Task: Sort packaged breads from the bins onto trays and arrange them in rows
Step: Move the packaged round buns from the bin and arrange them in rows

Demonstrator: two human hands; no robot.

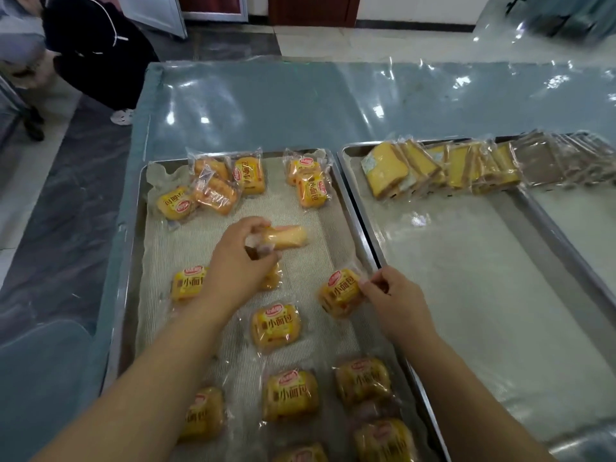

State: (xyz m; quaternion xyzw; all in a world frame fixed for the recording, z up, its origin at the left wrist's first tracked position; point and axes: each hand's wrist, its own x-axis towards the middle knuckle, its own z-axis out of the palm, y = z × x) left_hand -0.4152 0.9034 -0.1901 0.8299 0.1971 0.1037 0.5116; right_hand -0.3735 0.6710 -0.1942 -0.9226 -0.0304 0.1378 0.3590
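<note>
A small bun packet [288,235] is lifted above the middle of the left tray [273,208], lying sideways in the left hand [240,261], whose fingers are curled round its near end. The right hand [391,295] pinches the wrapper edge of a second packet [338,293], which sits tilted just inside that tray's right rim. The other packets [275,328] lie loose on the tray's mesh liner [166,328]. There is a huddle of four at the far left corner, some overlapping, and a pair overlapping near the far right corner. One lies left of the left wrist and one is half hidden under that hand. More are scattered across the near half, down to the bottom of the view. A bare band of liner runs across the tray between the far clusters and the hands, with another gap along the far rim between the two clusters. The right tray [450,261] lies rim to rim with the left one. It holds a row of wrapped slices [433,168] leaning against each other along its far edge, and the rest of its lined floor is open. A third tray [583,228] adjoins it on the right, and the row of slices runs on across its far edge. All three stand on a worktop [300,105] covered in glossy film, with a wide free strip beyond the trays. A person [93,45] stands past its far left corner.
</note>
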